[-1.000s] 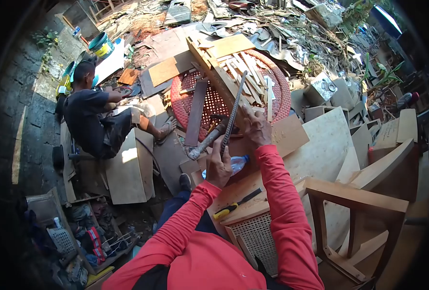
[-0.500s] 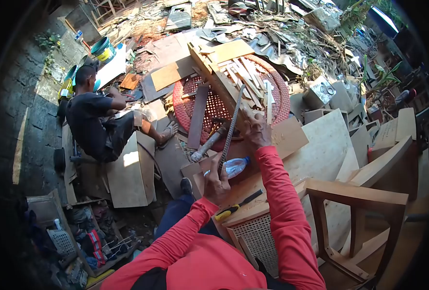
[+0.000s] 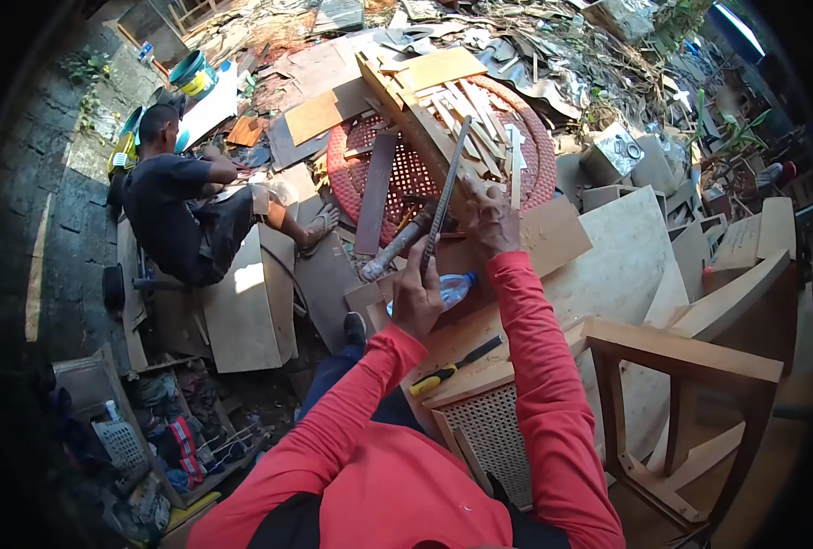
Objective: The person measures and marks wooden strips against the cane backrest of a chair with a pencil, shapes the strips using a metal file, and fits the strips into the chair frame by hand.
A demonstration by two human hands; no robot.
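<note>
My left hand (image 3: 417,297) is closed round the lower end of a long, dark, rough-surfaced file (image 3: 446,189). The file slants up and away, its length lying along the left side of a long wooden board (image 3: 413,128). My right hand (image 3: 493,222) grips the near end of that board, fingers bent over its edge. Just beyond my left hand a clear plastic bottle (image 3: 457,289) lies on its side, partly hidden by the hand. A chisel-like tool with a yellow and black handle (image 3: 434,380) rests on the wooden frame nearer to me.
A round red woven top (image 3: 536,174) carries wood strips (image 3: 479,119) under the board. A wooden chair frame (image 3: 681,352) stands at my right, beside a pale panel (image 3: 621,256). Another person (image 3: 173,201) sits at the left. A hammer-like tool (image 3: 393,252) lies ahead.
My left hand has moved up and slightly right, pushing the file farther along the board. My right hand keeps its grip at the board's near end.
</note>
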